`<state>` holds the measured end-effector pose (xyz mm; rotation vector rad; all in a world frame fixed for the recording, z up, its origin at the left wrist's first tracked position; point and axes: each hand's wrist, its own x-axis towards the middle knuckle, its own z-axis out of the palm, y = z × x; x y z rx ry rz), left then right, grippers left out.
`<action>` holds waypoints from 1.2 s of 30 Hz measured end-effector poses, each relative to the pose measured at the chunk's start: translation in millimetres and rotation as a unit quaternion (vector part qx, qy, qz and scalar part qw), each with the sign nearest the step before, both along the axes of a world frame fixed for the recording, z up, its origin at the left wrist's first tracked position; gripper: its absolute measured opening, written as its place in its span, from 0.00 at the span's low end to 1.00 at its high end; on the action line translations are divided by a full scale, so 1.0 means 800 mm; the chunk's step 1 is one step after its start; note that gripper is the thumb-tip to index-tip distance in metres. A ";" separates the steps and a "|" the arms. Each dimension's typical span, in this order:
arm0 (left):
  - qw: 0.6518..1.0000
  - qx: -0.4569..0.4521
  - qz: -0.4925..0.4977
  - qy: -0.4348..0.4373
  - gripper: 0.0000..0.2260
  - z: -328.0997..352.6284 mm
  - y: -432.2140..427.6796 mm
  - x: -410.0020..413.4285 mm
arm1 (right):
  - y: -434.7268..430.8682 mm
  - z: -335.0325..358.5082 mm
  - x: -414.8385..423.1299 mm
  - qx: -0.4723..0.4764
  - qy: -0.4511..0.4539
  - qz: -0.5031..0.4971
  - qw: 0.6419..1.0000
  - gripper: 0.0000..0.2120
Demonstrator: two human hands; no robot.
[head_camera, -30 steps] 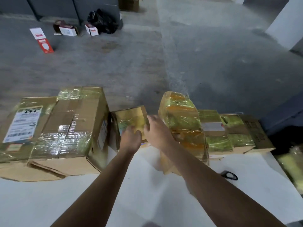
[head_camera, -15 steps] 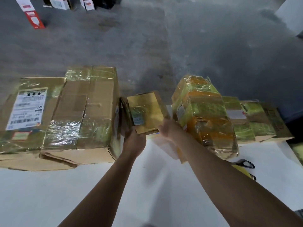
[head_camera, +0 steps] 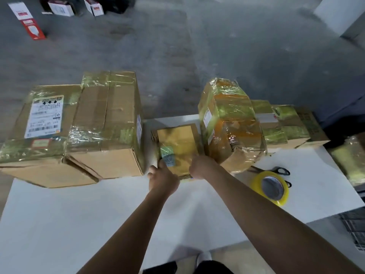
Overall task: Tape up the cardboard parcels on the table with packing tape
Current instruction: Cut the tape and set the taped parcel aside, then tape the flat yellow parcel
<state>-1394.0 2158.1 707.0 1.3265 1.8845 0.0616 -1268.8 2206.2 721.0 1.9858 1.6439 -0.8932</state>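
Left grip (head_camera: 163, 177): closed round the near left corner of the small parcel (head_camera: 178, 141), thumb on top beside the blue-green label (head_camera: 167, 156), other fingers down the left side.
Right grip (head_camera: 201, 167): curled over the near right edge of the same parcel, fingertips hidden.
Small parcel: flat on the white worktop (head_camera: 79, 224), covered in glossy yellowish tape, in the gap between big carton and tall parcel.
Big carton (head_camera: 110, 123): just left of the small parcel, tape bands across the top, near face bare cardboard.
Flat carton (head_camera: 39, 125): further left, against the big carton, white shipping label on top.
Tall parcel (head_camera: 231, 123): just right of the small parcel, wrapped all over, crumpled at the near side.
Row of parcels (head_camera: 286, 123): behind and right of the tall parcel, along the far edge, taped.
Tape roll (head_camera: 270, 187): yellow, on the worktop right of the right forearm, against the black scissors (head_camera: 281, 171).
Floor (head_camera: 217, 56): grey concrete beyond the worktop, small red and white boxes (head_camera: 27, 20) at far left.
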 end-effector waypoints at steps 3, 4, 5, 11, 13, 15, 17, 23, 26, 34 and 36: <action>1.000 -0.010 -0.006 0.009 0.29 -0.002 -0.029 0.001 | -0.030 0.006 0.012 0.000 0.006 0.042 0.999 0.18; 1.000 -0.010 -0.002 0.015 0.29 -0.003 -0.039 0.004 | -0.038 0.005 0.018 0.001 0.005 0.060 0.998 0.17; 1.000 -0.012 0.003 0.020 0.29 -0.004 -0.048 0.006 | -0.046 0.003 0.023 0.008 0.020 0.067 0.997 0.17; 0.999 0.011 0.033 0.042 0.26 -0.007 -0.111 0.030 | -0.092 -0.003 0.059 0.066 0.056 0.019 0.996 0.26; 0.997 0.022 0.054 0.041 0.25 -0.008 -0.135 0.036 | -0.107 -0.005 0.070 0.080 0.049 0.039 0.995 0.30; 0.996 0.037 0.075 0.040 0.25 -0.010 -0.157 0.043 | -0.122 -0.007 0.081 0.077 0.046 0.050 0.995 0.30; 0.994 0.054 0.090 0.038 0.26 -0.013 -0.174 0.047 | -0.136 -0.011 0.093 0.066 0.047 0.062 0.995 0.28; 0.996 0.029 0.069 0.044 0.20 -0.019 -0.199 0.046 | -0.169 -0.017 0.125 0.061 0.071 0.074 0.993 0.17; 0.996 0.036 0.067 0.036 0.23 -0.021 -0.205 0.044 | -0.180 -0.025 0.133 0.044 0.097 0.033 0.994 0.21; 0.994 0.092 0.048 0.020 0.27 -0.031 -0.213 0.038 | -0.192 -0.022 0.134 0.058 0.243 -0.140 0.958 0.23; 0.996 0.084 0.033 0.018 0.27 -0.031 -0.216 0.037 | -0.193 -0.016 0.134 0.039 0.308 -0.228 0.923 0.18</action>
